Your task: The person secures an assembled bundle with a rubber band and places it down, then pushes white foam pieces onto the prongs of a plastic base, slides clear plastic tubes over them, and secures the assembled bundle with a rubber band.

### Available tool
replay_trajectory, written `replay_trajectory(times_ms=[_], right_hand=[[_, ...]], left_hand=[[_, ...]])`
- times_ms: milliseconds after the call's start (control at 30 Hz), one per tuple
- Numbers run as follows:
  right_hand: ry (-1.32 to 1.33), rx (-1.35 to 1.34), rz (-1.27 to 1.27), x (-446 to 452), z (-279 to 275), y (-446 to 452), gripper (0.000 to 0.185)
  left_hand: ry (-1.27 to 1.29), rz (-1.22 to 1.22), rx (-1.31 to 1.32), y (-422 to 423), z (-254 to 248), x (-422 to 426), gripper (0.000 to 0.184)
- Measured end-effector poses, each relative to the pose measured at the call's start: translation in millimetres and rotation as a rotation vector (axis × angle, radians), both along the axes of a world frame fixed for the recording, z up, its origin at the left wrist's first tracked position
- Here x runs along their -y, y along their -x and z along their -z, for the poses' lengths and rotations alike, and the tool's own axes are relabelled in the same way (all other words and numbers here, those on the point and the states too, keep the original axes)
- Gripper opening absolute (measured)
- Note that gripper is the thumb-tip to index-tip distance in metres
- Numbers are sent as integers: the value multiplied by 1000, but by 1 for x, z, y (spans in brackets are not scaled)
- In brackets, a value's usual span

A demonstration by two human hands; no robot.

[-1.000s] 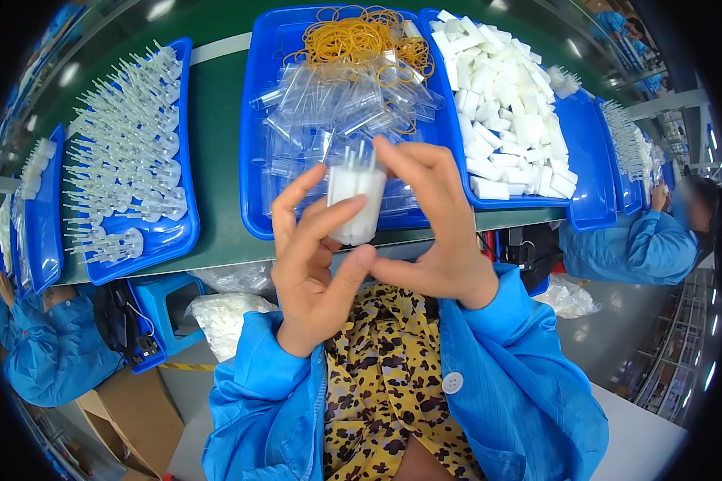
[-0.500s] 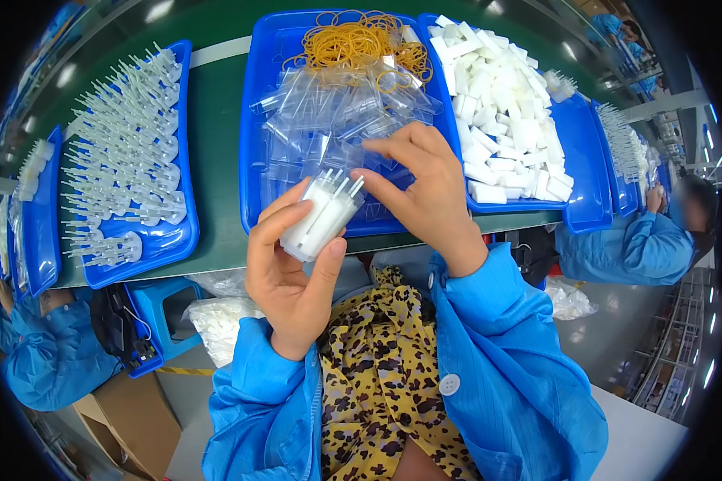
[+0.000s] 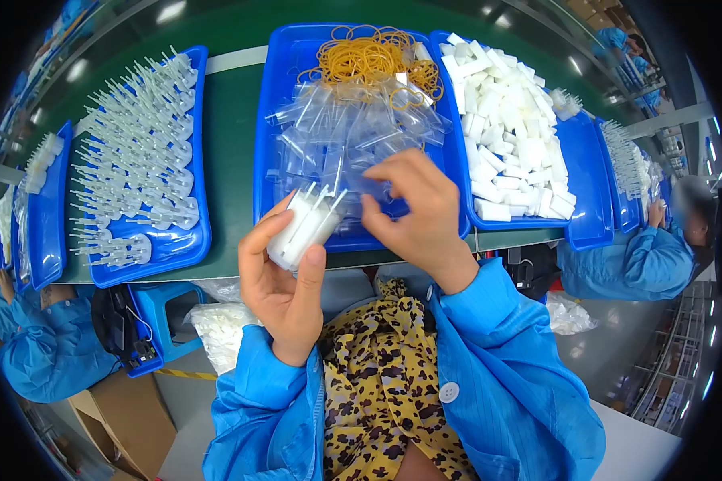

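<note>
My left hand [image 3: 285, 280] is closed around a white pronged plastic part [image 3: 301, 232] with white foam blocks set between its thin rods. The rods point up and away from me, tilted to the right. Just right of the rod tips is my right hand [image 3: 417, 216], its thumb and index finger curved and apart, the other fingers curled. Nothing shows clearly between those fingertips, though clear film lies behind them. Beyond both hands, clear plastic sleeves [image 3: 321, 128] are heaped in a blue tray [image 3: 266, 104], with tan rubber bands [image 3: 357, 60] at its far end.
On the left, another blue tray [image 3: 203, 160] holds many pronged parts [image 3: 140, 144]. White foam blocks [image 3: 513, 136] fill part of the right-hand tray [image 3: 586, 160]. A co-worker [image 3: 626, 260] sits at far right, another person [image 3: 56, 345] at far left. A blue stool [image 3: 172, 309] stands below the table.
Both hands have dropped slightly toward me, and the pronged part in my left hand has turned a little. My right fingertips have moved away from the rods. The whole view has shifted slightly.
</note>
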State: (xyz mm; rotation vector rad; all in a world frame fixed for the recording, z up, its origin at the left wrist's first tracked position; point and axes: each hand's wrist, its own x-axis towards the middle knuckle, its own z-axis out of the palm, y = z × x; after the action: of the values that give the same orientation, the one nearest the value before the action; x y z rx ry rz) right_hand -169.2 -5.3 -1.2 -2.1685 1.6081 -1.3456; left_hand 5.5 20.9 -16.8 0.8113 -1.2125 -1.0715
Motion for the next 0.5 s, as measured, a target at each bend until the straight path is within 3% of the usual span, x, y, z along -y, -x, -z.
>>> replay_trajectory(times_ms=[133, 333, 400, 433, 500], right_hand=[[95, 199, -32, -2, -6, 16, 26], [142, 269, -108, -7, -8, 30, 32], [95, 543, -142, -10, -5, 29, 33], [101, 539, -148, -13, -9, 32, 33], [-388, 1315, -321, -20, -22, 39, 30]], left_hand=[[2, -9, -65, 0, 0, -1, 35], [21, 41, -43, 4, -3, 0, 33], [28, 43, -19, 5, -5, -1, 34], [23, 55, -2, 5, -5, -2, 34], [-15, 90, -28, 6, -7, -4, 36]])
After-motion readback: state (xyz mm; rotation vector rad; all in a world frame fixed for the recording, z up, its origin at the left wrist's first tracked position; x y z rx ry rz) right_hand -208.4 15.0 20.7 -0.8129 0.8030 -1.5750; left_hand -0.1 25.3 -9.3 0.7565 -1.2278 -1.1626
